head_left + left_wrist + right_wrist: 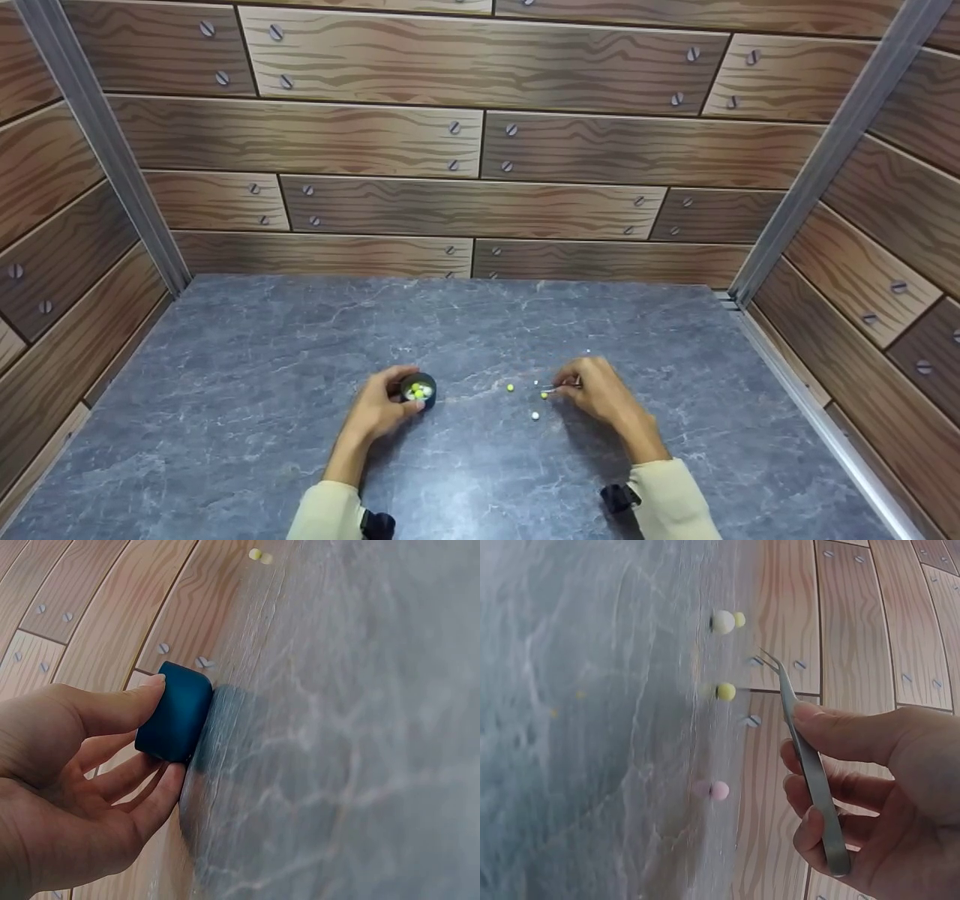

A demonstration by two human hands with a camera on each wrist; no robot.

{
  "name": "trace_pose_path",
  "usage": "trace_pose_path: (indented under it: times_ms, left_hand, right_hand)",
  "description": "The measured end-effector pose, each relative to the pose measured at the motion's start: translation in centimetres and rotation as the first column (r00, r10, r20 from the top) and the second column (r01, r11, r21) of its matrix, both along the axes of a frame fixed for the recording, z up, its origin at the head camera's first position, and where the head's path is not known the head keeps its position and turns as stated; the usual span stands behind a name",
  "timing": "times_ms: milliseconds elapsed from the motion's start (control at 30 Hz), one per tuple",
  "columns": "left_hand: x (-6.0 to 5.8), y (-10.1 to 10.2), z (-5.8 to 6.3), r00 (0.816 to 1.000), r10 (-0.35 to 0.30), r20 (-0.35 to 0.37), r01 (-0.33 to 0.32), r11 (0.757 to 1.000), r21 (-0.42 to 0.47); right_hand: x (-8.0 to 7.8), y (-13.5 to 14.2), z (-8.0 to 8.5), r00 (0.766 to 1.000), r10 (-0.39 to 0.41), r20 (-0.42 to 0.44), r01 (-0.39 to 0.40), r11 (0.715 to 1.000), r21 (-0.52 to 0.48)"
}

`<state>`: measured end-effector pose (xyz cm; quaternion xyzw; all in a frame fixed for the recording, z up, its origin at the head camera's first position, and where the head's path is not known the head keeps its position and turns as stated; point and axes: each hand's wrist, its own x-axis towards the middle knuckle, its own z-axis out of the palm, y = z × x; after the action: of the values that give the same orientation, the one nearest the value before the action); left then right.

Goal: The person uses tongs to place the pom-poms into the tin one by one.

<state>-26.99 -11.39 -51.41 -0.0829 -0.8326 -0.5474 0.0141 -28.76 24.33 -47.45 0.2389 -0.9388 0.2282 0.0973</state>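
A small dark round cup [428, 379] stands on the tabletop, holding several yellow and white beads [418, 391]. My left hand [380, 405] grips its side between thumb and fingers; in the left wrist view the cup [177, 712] looks blue. Metal tweezers [814, 776] with bent, fine tips are held in my right hand [600, 390]. The tips are slightly apart with nothing visible between them. Near them lie a yellow bead [544, 395] and a white bead [535, 415]. Another yellow bead [510, 388] lies further left. The right wrist view also shows a pink bead [719, 790].
The grey marbled tabletop [300, 322] is bounded by wood-patterned walls [480, 142] at the back and both sides. Metal corner posts [112, 157] rise at the back left and right. A metal rail [825, 435] runs along the right edge.
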Motion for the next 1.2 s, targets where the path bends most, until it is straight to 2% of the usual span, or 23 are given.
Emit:
trace_pose_path:
  times_ms: [167,533,700,1200]
  left_hand:
    - [0.0,0.1,0.0,1.0,0.003,0.007,-0.003,1.0,-0.004]
    - [0.1,0.1,-0.2,1.0,-0.007,0.023,0.007,1.0,0.012]
    - [0.2,0.1,-0.1,1.0,-0.002,0.028,0.002,1.0,0.031]
    - [-0.1,-0.2,0.0,1.0,0.003,0.007,-0.003,1.0,0.01]
  right_hand:
    - [0.0,0.6,-0.1,0.999,-0.032,0.019,0.032,0.999,0.006]
    - [0.0,1.9,-0.4,0.999,-0.015,0.028,0.015,1.0,0.005]
    - [-0.2,1.9,-0.4,0.999,-0.035,0.042,0.034,0.999,0.017]
    - [-0.4,1.7,-0.7,0.997,-0.052,0.06,0.052,0.999,0.003]
